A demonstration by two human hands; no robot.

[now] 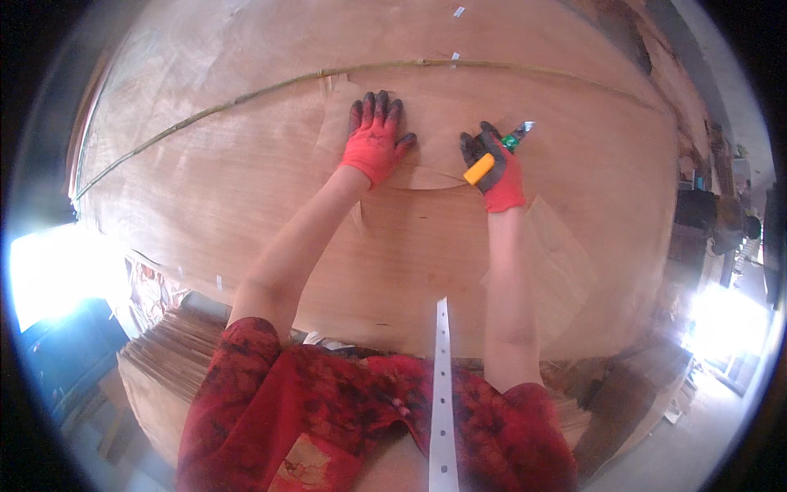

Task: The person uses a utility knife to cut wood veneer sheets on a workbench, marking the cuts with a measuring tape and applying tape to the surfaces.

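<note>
My left hand (pixel 377 143), in a red glove with dark fingertips, lies flat with fingers spread on a thin wood veneer sheet (pixel 246 205). My right hand (pixel 496 176), gloved the same, is closed on a utility knife (pixel 512 139) with a green section and silver tip; a yellow piece (pixel 479 170) shows in that grip. A curved cut or torn edge (pixel 426 188) runs in the veneer between my hands, and a loose-looking patch (pixel 557 262) is right of my right forearm. A long thin bamboo strip (pixel 221 107) crosses the sheet beyond my hands.
Stacks of veneer (pixel 160 361) lie at the lower left and lower right (pixel 639 394) under the sheet. A white perforated strip (pixel 443 394) extends up in front of my red shirt. A blue object (pixel 65 353) sits at far left; dark clutter (pixel 697 209) lines the right side.
</note>
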